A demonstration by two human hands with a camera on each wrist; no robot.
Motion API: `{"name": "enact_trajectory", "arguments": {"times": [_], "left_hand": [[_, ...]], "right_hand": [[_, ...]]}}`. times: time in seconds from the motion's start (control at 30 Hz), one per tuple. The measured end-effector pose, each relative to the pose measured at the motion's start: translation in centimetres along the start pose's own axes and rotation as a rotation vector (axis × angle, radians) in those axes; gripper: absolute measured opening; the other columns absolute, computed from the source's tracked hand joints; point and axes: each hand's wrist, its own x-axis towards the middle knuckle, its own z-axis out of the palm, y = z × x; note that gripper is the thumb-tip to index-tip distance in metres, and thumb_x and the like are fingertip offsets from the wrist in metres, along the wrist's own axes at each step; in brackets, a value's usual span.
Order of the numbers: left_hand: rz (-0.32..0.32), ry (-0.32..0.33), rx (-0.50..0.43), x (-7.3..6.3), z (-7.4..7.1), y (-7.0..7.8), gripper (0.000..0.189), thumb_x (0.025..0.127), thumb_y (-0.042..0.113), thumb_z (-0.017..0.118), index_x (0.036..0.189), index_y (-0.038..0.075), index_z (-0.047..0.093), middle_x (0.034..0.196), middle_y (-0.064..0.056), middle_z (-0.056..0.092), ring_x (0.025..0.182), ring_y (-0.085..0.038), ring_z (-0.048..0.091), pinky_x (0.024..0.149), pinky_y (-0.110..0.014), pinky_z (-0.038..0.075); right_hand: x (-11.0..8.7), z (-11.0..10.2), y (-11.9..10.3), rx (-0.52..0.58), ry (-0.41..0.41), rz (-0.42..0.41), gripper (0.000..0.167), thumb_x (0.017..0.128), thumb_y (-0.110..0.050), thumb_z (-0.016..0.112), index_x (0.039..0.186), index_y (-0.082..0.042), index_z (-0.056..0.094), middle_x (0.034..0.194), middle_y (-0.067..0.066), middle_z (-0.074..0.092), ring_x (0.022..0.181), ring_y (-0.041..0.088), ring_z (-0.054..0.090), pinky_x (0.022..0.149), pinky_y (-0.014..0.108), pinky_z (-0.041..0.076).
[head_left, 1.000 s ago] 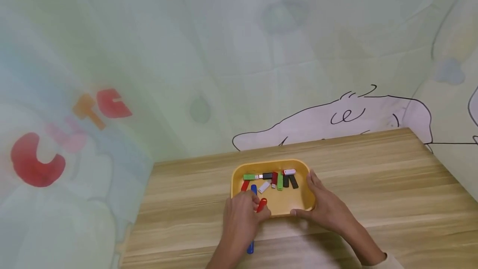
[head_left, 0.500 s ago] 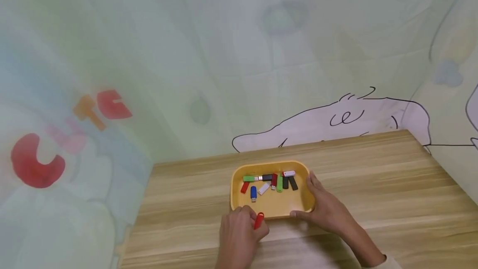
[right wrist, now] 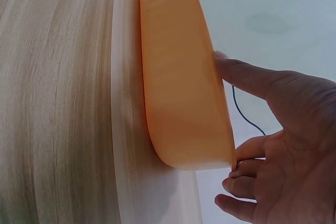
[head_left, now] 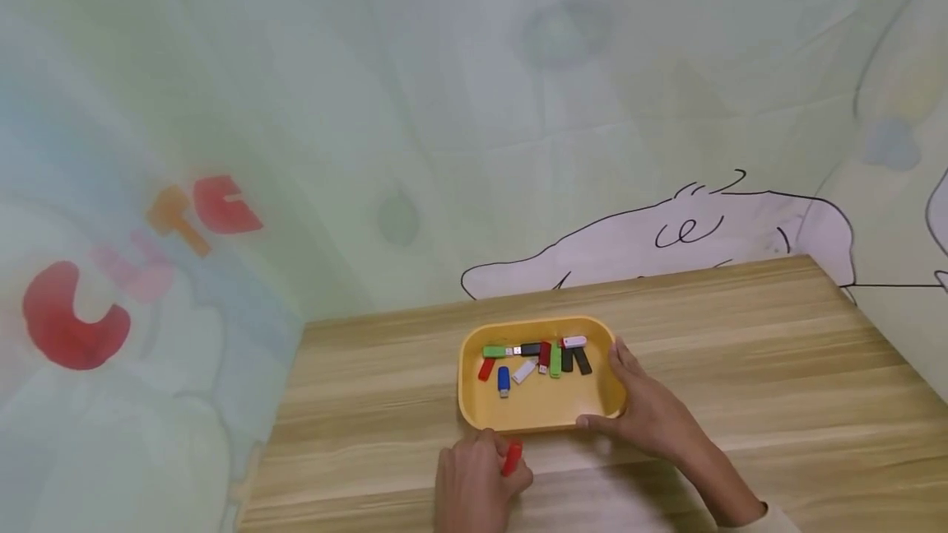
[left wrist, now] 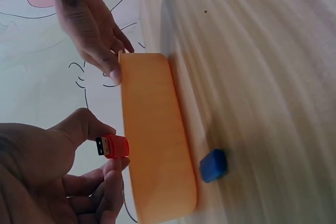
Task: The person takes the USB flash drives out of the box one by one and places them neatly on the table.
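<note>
My left hand (head_left: 477, 479) pinches a red USB flash drive (head_left: 513, 458) between thumb and fingers, just in front of the yellow tray's near side. In the left wrist view the drive's metal plug (left wrist: 102, 146) points back toward the palm. My right hand (head_left: 655, 414) grips the right end of the yellow tray (head_left: 533, 428), thumb at the near rim and fingers at the far corner. Several USB drives lie inside, among them a blue one (head_left: 504, 381), a white one (head_left: 524, 370) and a dark red one (head_left: 544, 357).
A blue object (left wrist: 213, 165) lies on the wooden table (head_left: 355, 410) in front of the tray, hidden behind my left hand in the head view. Cloth with printed drawings (head_left: 415, 146) hangs behind the table and on the left.
My left hand has drawn back from inside the tray toward the table's near side, carrying the red USB flash drive. The blue drive in the tray is uncovered. My right hand stays at the tray.
</note>
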Motion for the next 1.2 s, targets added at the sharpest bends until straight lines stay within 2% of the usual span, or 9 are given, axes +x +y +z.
{"name": "enact_trajectory", "arguments": {"times": [0.17,0.27,0.4,0.6,0.8,1.2], "left_hand": [[-0.017,0.002,0.043,0.0,1.1,-0.3,0.026,0.074,0.02,0.094,0.073,0.013,0.069,0.064,0.006,0.055,0.06,-0.012,0.048,0.06,-0.025,0.038],[-0.046,0.019,0.064,0.2,1.7,-0.3,0.027,0.073,0.021,0.095,0.073,0.012,0.069,0.066,0.004,0.055,0.062,-0.013,0.048,0.063,-0.029,0.04],[-0.083,0.003,0.09,0.4,2.5,-0.3,0.03,0.073,0.023,0.095,0.076,0.012,0.068,0.07,0.002,0.056,0.065,-0.015,0.05,0.069,-0.033,0.044],[-0.085,-0.001,0.127,0.5,3.5,-0.4,0.036,0.073,0.026,0.096,0.073,0.012,0.063,0.07,0.001,0.054,0.065,-0.016,0.05,0.07,-0.035,0.044],[-0.103,-0.007,0.191,0.7,4.1,-0.2,0.038,0.074,0.03,0.096,0.078,0.009,0.065,0.071,0.0,0.055,0.066,-0.017,0.051,0.072,-0.036,0.045],[-0.12,0.009,0.252,0.6,5.1,0.0,0.04,0.073,0.031,0.096,0.082,0.006,0.065,0.072,-0.003,0.056,0.068,-0.02,0.053,0.074,-0.037,0.045]], "right_hand": [[-0.1,0.0,0.0,0.007,-0.003,-0.002,0.129,0.075,-0.065,0.089,0.163,0.006,0.027,0.174,0.025,0.015,0.156,0.049,0.028,0.12,0.064,0.036],[0.0,0.0,0.0,0.006,-0.002,0.0,0.128,0.075,-0.064,0.088,0.163,0.006,0.026,0.174,0.025,0.014,0.156,0.049,0.028,0.12,0.064,0.036],[0.1,0.0,0.0,0.006,-0.003,0.005,0.128,0.076,-0.063,0.089,0.163,0.006,0.026,0.174,0.025,0.014,0.156,0.049,0.029,0.12,0.064,0.035],[0.1,0.0,-0.3,0.014,-0.011,0.017,0.127,0.076,-0.06,0.09,0.163,0.006,0.026,0.175,0.024,0.014,0.157,0.049,0.027,0.121,0.064,0.034],[0.1,-0.1,-0.2,0.004,-0.016,0.032,0.127,0.076,-0.06,0.09,0.164,0.004,0.025,0.175,0.024,0.013,0.157,0.049,0.027,0.121,0.064,0.034],[0.1,-0.2,-0.2,0.018,-0.015,0.027,0.126,0.076,-0.059,0.091,0.163,0.006,0.026,0.175,0.025,0.013,0.157,0.05,0.026,0.121,0.064,0.033]]}}
